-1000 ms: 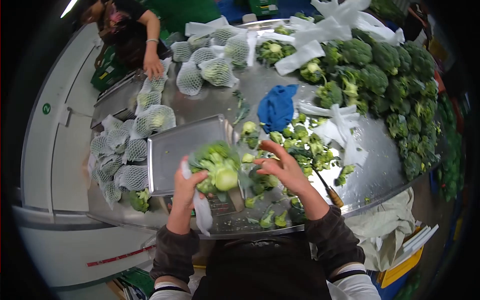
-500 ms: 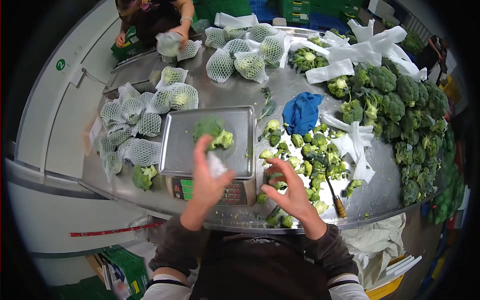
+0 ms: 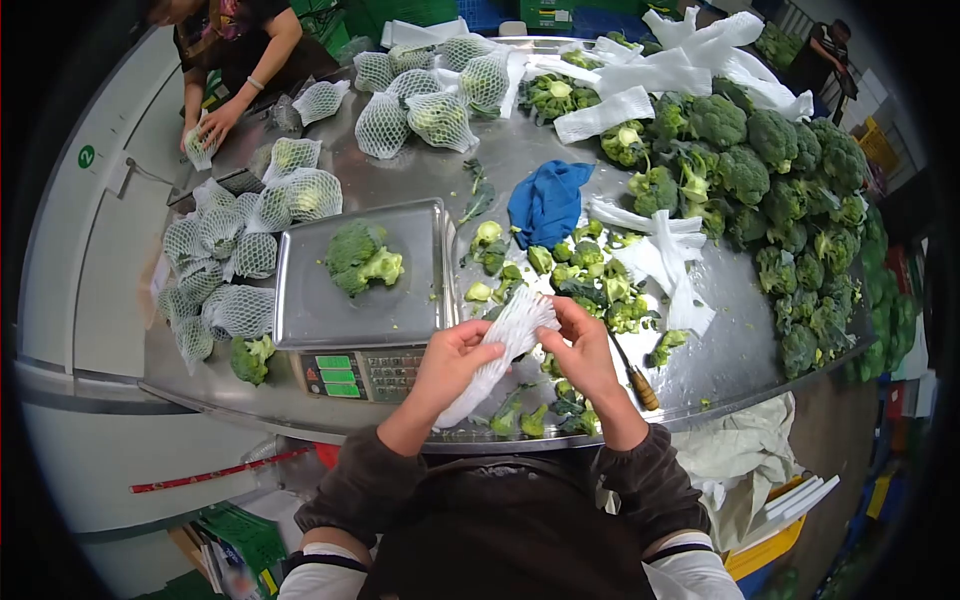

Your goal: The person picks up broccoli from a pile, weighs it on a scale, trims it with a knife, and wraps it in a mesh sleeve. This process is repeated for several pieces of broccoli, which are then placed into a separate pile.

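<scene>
A white foam net sleeve stretches between my two hands, just right of the scale. My left hand is closed on its middle, thumb on top. At the upper end, my right hand pinches the sleeve's edge. One head of broccoli lies on its side on the steel pan of the weighing scale, whose display glows green. Another broccoli head rests left of the scale. Cut broccoli stems are scattered beyond and right of my hands.
Net-wrapped broccoli is grouped at left, with more at the back. A blue cloth, a knife and loose white sleeves lie to the right. Bare broccoli is piled far right. A co-worker handles a wrapped head at upper left.
My left hand has moved from over the scale to the right, bringing the sleeve to my right hand, which now grips it too. The co-worker's hands have lowered to the left.
</scene>
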The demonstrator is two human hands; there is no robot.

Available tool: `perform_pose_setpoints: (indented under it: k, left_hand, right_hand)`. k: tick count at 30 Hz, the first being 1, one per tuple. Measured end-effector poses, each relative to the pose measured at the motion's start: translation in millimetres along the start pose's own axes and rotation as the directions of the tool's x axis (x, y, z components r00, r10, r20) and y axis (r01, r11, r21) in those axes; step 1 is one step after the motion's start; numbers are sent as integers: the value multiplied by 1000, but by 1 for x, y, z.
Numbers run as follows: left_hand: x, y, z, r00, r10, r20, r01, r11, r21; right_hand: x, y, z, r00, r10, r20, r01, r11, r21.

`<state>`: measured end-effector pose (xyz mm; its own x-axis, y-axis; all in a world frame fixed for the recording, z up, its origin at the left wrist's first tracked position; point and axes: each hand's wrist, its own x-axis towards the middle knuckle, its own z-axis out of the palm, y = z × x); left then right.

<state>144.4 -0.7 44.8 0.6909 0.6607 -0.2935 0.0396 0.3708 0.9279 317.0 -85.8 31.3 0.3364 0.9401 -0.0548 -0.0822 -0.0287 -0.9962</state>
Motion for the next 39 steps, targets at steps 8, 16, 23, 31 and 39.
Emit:
perform_pose_setpoints:
  k: [8, 16, 23, 31, 39]
  left_hand:
    - [11, -15, 27, 939, -239, 246, 324, 853, -409]
    - [24, -50, 36, 995, 103, 4, -98, 960, -263]
    - [-6, -45, -6, 932, 226, -284, -309, 903, -297]
    - [-42, -8, -94, 970, -242, -32, 118, 578, -807]
    - [-44, -15, -175, 885, -385, -261, 397, 918, -5]
  right_hand:
    - [9, -10, -16, 986, -107, -124, 87, 985, -151]
    - [15, 28, 7, 988, -130, -83, 123, 988, -89]
    - [18, 12, 34, 952, 285, -109, -180, 812, 555]
    - [-6, 20, 99, 694, 400, 599, -644, 716, 268]
    - [80, 7, 129, 839, 282, 465, -352, 933, 69]
